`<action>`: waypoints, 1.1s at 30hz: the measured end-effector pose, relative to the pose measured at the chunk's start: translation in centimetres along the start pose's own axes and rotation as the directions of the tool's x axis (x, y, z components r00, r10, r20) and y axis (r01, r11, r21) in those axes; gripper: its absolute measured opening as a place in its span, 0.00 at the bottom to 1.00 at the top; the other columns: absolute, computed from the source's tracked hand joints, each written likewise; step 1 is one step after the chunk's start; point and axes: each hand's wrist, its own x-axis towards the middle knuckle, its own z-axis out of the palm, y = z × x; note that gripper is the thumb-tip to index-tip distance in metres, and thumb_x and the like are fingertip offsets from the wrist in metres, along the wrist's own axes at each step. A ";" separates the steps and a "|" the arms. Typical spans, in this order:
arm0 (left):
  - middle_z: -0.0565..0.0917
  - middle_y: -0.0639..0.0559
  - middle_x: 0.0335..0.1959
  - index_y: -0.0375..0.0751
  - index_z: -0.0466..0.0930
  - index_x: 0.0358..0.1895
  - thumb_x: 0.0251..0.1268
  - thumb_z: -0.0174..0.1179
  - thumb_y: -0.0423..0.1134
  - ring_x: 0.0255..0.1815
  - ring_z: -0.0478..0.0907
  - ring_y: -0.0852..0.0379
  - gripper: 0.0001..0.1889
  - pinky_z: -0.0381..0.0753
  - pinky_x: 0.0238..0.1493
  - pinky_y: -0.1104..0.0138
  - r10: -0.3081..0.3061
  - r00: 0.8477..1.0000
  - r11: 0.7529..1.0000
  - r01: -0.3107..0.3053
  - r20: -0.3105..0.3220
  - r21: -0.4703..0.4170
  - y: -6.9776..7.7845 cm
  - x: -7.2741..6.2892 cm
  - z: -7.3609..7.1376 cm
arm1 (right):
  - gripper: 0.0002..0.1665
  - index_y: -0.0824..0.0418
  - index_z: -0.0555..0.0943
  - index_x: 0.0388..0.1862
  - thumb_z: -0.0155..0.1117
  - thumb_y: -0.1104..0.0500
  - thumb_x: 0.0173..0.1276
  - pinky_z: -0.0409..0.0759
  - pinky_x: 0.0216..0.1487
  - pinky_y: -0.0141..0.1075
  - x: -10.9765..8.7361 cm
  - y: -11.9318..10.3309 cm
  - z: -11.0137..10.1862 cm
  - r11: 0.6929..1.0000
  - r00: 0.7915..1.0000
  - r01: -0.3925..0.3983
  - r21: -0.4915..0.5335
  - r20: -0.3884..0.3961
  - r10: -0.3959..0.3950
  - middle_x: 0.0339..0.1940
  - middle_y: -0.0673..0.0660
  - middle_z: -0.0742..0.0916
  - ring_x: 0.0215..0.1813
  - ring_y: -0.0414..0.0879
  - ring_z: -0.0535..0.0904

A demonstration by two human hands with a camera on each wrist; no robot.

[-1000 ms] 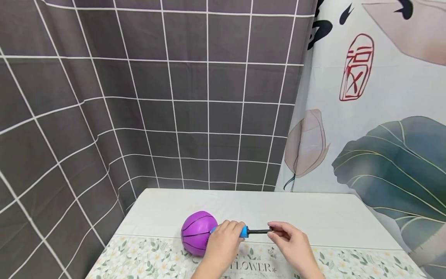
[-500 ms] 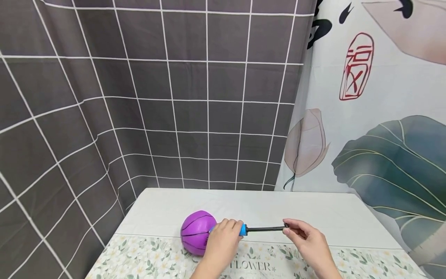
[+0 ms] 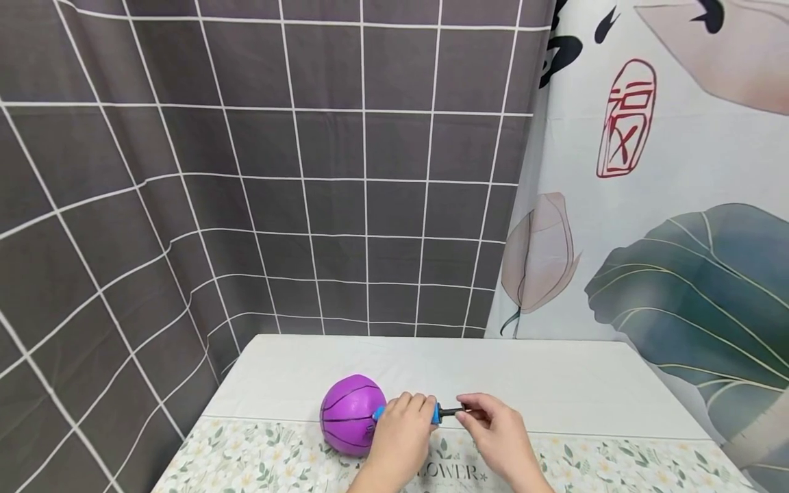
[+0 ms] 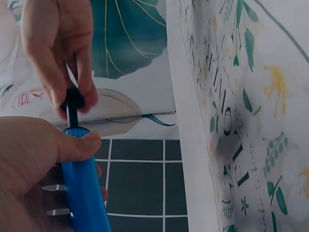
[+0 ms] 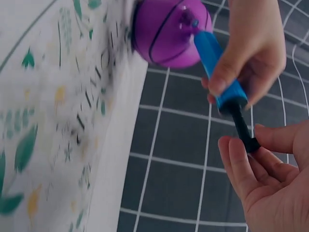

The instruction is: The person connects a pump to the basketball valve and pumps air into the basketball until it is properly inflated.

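Observation:
A purple ball (image 3: 348, 415) with black seam lines rests on the table. My left hand (image 3: 399, 438) grips the blue barrel of a hand pump (image 4: 83, 181), thumb along its end. The pump's tip meets the ball's side, which is dented around it in the right wrist view. My right hand (image 3: 498, 435) pinches the black handle (image 5: 251, 144) between thumb and fingers. A short stretch of black rod shows between the handle and the barrel.
The table's back half is plain white (image 3: 555, 383); a floral cloth (image 3: 246, 452) with printed lettering covers the front. A dark grid curtain (image 3: 333, 205) hangs behind and at left, a leaf-print curtain (image 3: 678, 287) at right.
My right hand first drew the handle out to the right, lengthening the rod, then pushed it back left toward the barrel. My left hand kept its grip beside the ball.

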 end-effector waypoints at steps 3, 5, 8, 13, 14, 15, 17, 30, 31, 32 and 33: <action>0.85 0.57 0.42 0.46 0.85 0.51 0.56 0.74 0.49 0.41 0.80 0.59 0.21 0.83 0.45 0.66 0.001 1.000 1.000 -0.001 -0.005 -0.025 -0.1 -0.3 -0.1 | 0.11 0.58 0.87 0.45 0.72 0.66 0.64 0.84 0.37 0.26 -0.2 -0.2 0.5 0.999 0.999 -0.014 0.046 0.044 0.012 0.38 0.50 0.88 0.36 0.35 0.83; 0.86 0.58 0.43 0.47 0.85 0.51 0.55 0.74 0.48 0.42 0.80 0.60 0.21 0.83 0.47 0.66 -0.004 1.000 0.998 0.004 -0.004 -0.056 -0.3 -0.4 -0.2 | 0.11 0.58 0.87 0.45 0.72 0.66 0.63 0.84 0.37 0.26 -0.3 -0.1 0.4 0.996 0.997 -0.044 0.077 0.064 0.040 0.38 0.50 0.88 0.36 0.35 0.83; 0.86 0.59 0.44 0.48 0.84 0.52 0.56 0.74 0.46 0.44 0.81 0.61 0.20 0.83 0.48 0.66 -0.012 1.000 0.994 0.013 0.017 -0.110 -0.6 -0.6 -0.4 | 0.12 0.59 0.87 0.46 0.73 0.65 0.63 0.84 0.37 0.26 -0.5 0.0 0.1 0.992 0.995 -0.078 0.096 0.075 0.071 0.39 0.51 0.88 0.36 0.36 0.83; 0.86 0.60 0.44 0.48 0.84 0.53 0.58 0.72 0.45 0.45 0.80 0.61 0.19 0.83 0.49 0.66 -0.042 0.998 0.985 0.051 0.056 -0.163 -1.2 -0.6 -0.5 | 0.13 0.60 0.87 0.46 0.73 0.66 0.62 0.85 0.37 0.27 -0.3 0.6 -1.3 0.991 0.994 -0.105 0.081 0.041 0.101 0.39 0.51 0.88 0.36 0.36 0.83; 0.86 0.59 0.44 0.48 0.84 0.53 0.58 0.72 0.45 0.45 0.80 0.60 0.19 0.83 0.50 0.66 -0.052 0.997 0.984 0.060 0.057 -0.165 -1.4 -0.6 -0.4 | 0.13 0.60 0.87 0.47 0.73 0.66 0.63 0.85 0.38 0.27 -0.2 0.8 -1.7 0.991 0.993 -0.116 0.071 0.034 0.114 0.39 0.50 0.88 0.36 0.37 0.83; 0.86 0.59 0.44 0.48 0.84 0.53 0.58 0.72 0.45 0.45 0.80 0.60 0.19 0.83 0.50 0.65 -0.061 0.996 0.984 0.070 0.058 -0.167 -1.5 -0.6 -0.4 | 0.13 0.59 0.87 0.47 0.73 0.66 0.63 0.85 0.38 0.27 -0.1 1.0 -2.2 0.989 0.991 -0.133 0.069 0.029 0.131 0.39 0.51 0.89 0.37 0.37 0.83; 0.86 0.58 0.44 0.47 0.84 0.52 0.58 0.72 0.45 0.44 0.80 0.59 0.19 0.83 0.49 0.65 -0.074 0.996 0.983 0.082 0.056 -0.164 -1.7 -0.6 -0.4 | 0.14 0.59 0.87 0.49 0.72 0.65 0.64 0.84 0.39 0.27 0.1 1.3 -3.1 0.986 0.987 -0.162 0.045 0.027 0.161 0.41 0.50 0.89 0.38 0.37 0.83; 0.87 0.56 0.44 0.47 0.84 0.54 0.57 0.73 0.45 0.44 0.81 0.57 0.21 0.84 0.49 0.63 -0.076 0.996 0.990 0.081 0.046 -0.116 -2.2 -0.7 -0.8 | 0.18 0.57 0.84 0.57 0.70 0.59 0.68 0.84 0.42 0.28 0.3 2.0 -5.7 0.968 0.968 -0.250 0.014 0.036 0.249 0.47 0.51 0.89 0.44 0.40 0.84; 0.87 0.55 0.44 0.46 0.84 0.54 0.56 0.73 0.45 0.43 0.81 0.57 0.22 0.83 0.49 0.63 -0.068 0.997 0.992 0.072 0.038 -0.102 -2.1 -0.7 -0.8 | 0.18 0.57 0.84 0.57 0.70 0.60 0.68 0.84 0.42 0.27 0.3 1.9 -5.5 0.972 0.972 -0.235 0.013 0.030 0.235 0.47 0.51 0.89 0.43 0.39 0.84; 0.87 0.55 0.44 0.46 0.84 0.54 0.56 0.73 0.46 0.43 0.81 0.57 0.22 0.83 0.48 0.63 -0.061 0.998 0.994 0.064 0.032 -0.088 -2.1 -0.7 -0.7 | 0.18 0.57 0.85 0.57 0.70 0.61 0.68 0.84 0.42 0.27 0.3 1.9 -5.3 0.975 0.975 -0.222 0.009 0.022 0.221 0.46 0.51 0.89 0.43 0.39 0.84; 0.87 0.55 0.44 0.46 0.84 0.54 0.56 0.73 0.47 0.43 0.81 0.57 0.22 0.83 0.48 0.63 -0.057 0.998 0.995 0.059 0.027 -0.078 -2.0 -0.7 -0.7 | 0.17 0.57 0.85 0.56 0.70 0.62 0.68 0.84 0.42 0.27 0.3 1.8 -5.0 0.979 0.979 -0.205 0.004 0.014 0.205 0.46 0.51 0.89 0.42 0.39 0.83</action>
